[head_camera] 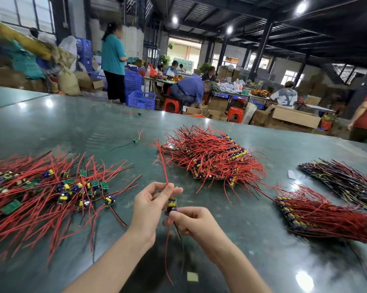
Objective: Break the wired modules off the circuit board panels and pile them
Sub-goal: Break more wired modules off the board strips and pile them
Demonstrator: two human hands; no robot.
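The left hand (pixel 151 205) is curled, its thumb and fingertips pinching a red wire that rises from a single wired module (pixel 172 205) held just above the table. The right hand (pixel 192 224) is also curled, gripping the lower end of that small module, where one red and one black lead hang down between the wrists. The module is a narrow green board carrying a yellow part and a dark blue cylinder.

To the left lies the loose pile of separated modules (pixel 51 191), a tangled spread of thin red and black wires dotted with little green rectangles and yellow components; too many to count. Ahead and right sit three stacks of unbroken panels: the middle stack (pixel 212 157), bristling with red wires, a nearer stack (pixel 318 212) at the right, and a darker stack (pixel 345 182) beyond it. Two stray modules lie apart farther out, one (pixel 136 140) near the middle, another (pixel 139 113) by the far edge.

Everything rests on a glossy dark green table (pixel 72 123) that mirrors the ceiling lamps. A small pale square (pixel 192 277) lies between the forearms.
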